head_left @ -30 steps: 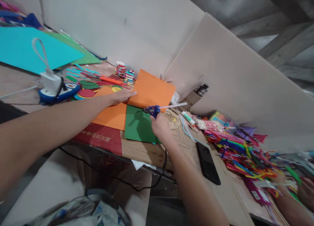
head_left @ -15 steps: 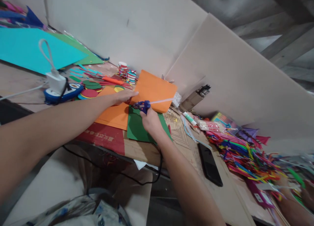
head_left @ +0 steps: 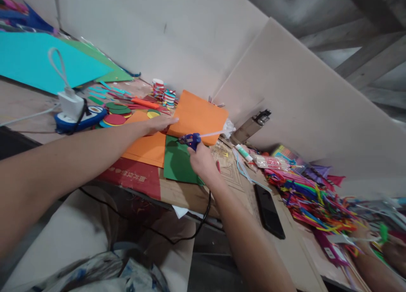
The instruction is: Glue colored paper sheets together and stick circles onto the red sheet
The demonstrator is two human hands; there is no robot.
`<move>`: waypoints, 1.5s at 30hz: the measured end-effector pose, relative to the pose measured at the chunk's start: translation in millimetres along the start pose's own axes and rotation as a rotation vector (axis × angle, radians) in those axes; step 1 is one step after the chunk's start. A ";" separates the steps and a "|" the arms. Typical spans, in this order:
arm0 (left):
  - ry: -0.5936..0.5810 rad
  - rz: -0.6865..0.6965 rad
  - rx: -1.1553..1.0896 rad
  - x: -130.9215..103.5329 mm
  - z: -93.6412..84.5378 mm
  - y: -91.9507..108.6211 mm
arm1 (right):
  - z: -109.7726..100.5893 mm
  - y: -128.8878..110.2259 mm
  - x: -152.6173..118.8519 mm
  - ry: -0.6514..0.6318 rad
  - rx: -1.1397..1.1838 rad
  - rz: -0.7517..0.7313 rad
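Observation:
My left hand (head_left: 161,124) is closed on the left edge of a raised orange sheet (head_left: 199,116), thumb on its face. In my right hand (head_left: 201,156) is a blue glue gun (head_left: 190,140), its nozzle pointing left and a whitish glue stick running out of its back. The gun is just below the raised sheet, over a green sheet (head_left: 177,163) lying on the table. Another orange sheet (head_left: 147,150) lies flat below my left hand, beside the green one.
Left are a white plug (head_left: 71,105), paper discs (head_left: 114,119) and a turquoise sheet (head_left: 47,63). To the right lie a phone (head_left: 269,211), a glue tube (head_left: 244,152) and pipe cleaners (head_left: 307,194). Another person's hands are at far right. A black cord hangs at the table's front edge.
My right hand has moved slightly right with the glue gun, away from my left hand. My left hand still holds the orange sheet, almost unmoved.

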State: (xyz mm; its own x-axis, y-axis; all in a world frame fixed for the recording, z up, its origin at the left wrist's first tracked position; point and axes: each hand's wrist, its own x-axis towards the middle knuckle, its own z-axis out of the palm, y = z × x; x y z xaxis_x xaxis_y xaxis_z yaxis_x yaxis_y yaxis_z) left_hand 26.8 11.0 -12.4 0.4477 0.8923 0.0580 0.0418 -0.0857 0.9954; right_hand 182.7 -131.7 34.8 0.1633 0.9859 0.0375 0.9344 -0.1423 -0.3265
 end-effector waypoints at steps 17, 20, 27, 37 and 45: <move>0.004 -0.041 0.001 -1.4 -0.5 2.8 | 12.9 -14.3 7.2 -0.013 0.082 -0.031; 0.033 -0.051 0.087 -2.7 -1.0 4.1 | 17.7 -16.7 12.5 -0.017 0.112 -0.041; -0.031 -0.055 -0.013 -2.9 0.5 6.1 | 5.3 -10.4 1.9 -0.031 0.089 -0.076; -0.003 -0.013 0.004 3.2 -3.1 -3.6 | 14.8 -14.5 15.4 -0.020 0.118 -0.083; -0.009 -0.041 -0.020 4.5 -2.6 -5.6 | 2.1 -18.7 8.5 -0.070 0.105 -0.077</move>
State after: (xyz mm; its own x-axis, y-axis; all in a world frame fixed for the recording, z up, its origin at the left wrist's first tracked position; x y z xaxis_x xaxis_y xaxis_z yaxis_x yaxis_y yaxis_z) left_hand 26.3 16.7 -17.5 0.4538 0.8909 0.0168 0.0422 -0.0403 0.9983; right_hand 165.9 -120.4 39.2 0.0669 0.9978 0.0015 0.9046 -0.0600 -0.4221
